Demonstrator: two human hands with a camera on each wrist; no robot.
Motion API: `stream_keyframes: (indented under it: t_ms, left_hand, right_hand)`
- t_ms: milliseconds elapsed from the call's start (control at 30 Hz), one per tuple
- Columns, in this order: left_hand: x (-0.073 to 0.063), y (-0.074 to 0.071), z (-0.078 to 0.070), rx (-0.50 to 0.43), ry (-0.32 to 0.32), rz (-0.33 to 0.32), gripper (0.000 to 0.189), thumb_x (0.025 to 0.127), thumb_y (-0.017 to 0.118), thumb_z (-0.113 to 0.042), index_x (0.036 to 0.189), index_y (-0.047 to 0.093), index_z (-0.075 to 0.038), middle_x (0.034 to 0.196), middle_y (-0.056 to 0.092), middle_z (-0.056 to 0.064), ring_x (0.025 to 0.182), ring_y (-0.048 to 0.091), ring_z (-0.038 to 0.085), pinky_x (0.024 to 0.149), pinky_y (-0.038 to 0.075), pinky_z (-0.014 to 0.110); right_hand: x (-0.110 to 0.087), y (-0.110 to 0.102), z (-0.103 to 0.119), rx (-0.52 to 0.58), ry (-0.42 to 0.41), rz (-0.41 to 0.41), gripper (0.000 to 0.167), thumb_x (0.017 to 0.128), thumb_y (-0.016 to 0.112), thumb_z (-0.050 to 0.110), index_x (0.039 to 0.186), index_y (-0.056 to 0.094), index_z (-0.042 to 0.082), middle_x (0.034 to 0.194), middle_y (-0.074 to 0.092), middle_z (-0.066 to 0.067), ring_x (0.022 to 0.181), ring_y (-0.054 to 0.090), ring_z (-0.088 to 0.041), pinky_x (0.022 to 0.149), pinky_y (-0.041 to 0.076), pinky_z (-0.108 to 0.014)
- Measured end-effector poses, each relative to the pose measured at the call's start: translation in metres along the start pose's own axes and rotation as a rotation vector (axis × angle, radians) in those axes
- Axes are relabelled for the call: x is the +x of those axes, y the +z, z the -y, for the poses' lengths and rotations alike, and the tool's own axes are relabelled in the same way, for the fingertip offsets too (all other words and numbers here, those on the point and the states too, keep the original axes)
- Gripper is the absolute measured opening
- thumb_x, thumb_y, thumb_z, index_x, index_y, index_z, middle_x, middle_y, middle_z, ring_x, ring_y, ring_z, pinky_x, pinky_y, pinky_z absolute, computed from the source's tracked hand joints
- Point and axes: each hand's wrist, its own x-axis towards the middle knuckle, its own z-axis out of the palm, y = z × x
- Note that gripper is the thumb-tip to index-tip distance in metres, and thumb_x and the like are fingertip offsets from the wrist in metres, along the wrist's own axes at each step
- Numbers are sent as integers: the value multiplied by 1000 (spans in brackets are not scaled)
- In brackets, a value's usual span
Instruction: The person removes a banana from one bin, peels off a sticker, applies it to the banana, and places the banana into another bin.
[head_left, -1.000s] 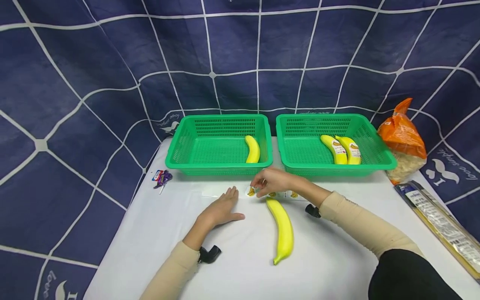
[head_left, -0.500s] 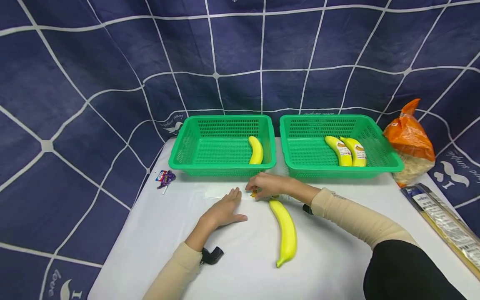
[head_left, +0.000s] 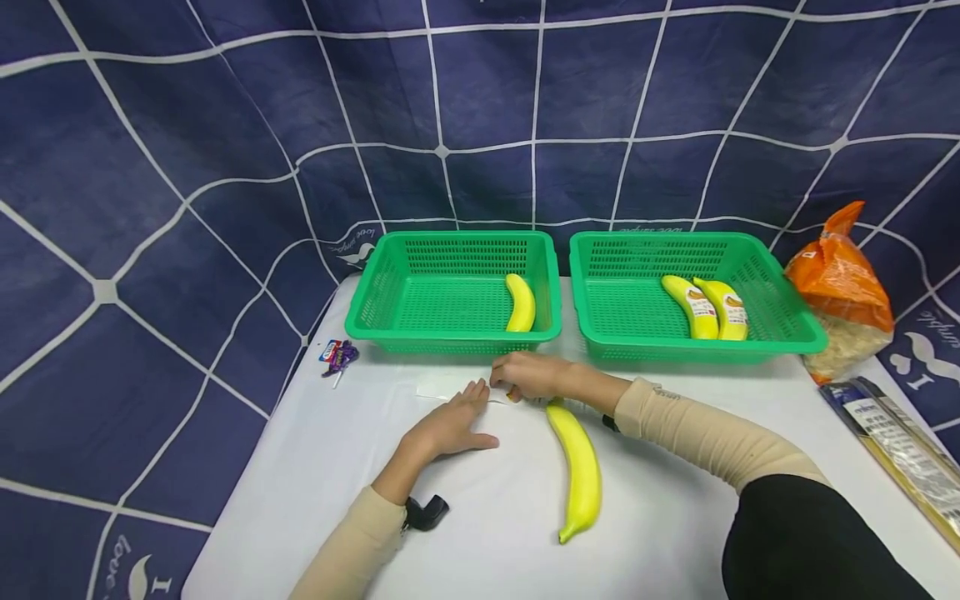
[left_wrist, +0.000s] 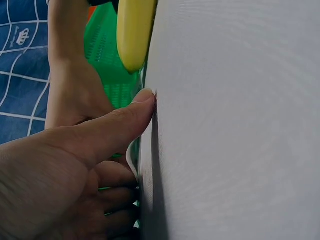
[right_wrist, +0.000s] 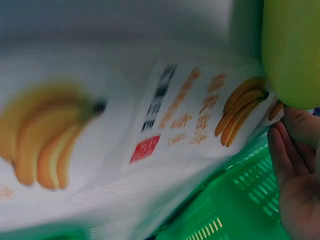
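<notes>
A white strip of banana stickers lies on the table below the baskets. My left hand rests on the table with its fingers stretched onto the strip's left part; in the left wrist view its thumb touches the tabletop. Over the strip, my right hand bends its fingers and covers much of it. The right wrist view shows that hand's thumb and fingertips pinching the edge of a banana sticker, printed with bananas and lettering. An unlabelled yellow banana lies just below the right hand.
The left green basket holds one plain banana. In the right green basket lie two labelled bananas. Candies lie at left; an orange bag and a long packet stand or lie at right.
My right hand has shifted slightly left along the strip and its fingers have closed in on the sticker. The left hand stays in place. The whole head view has drifted a little.
</notes>
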Motion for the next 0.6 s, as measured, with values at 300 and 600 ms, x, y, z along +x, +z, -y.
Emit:
stream_keyframes:
  t_ms: [300,600]
  left_hand:
    - [0,0,-1,9,-11,-3,92,85,68,-50,151,29,1,162,17,16,152,14,30,121,23,48]
    - [0,2,-1,19,-25,7,91,87,66,-51,152,27,0,163,15,15,152,13,29,122,21,46]
  right_hand:
    - [3,3,1,-19,-8,-85,22,81,76,5,103,74,7,102,71,-2,98,68,-15,86,57,-25]
    - [4,2,1,-18,-14,-134,15,80,78,7,95,74,6,96,72,-3,91,70,-16,79,57,-21]
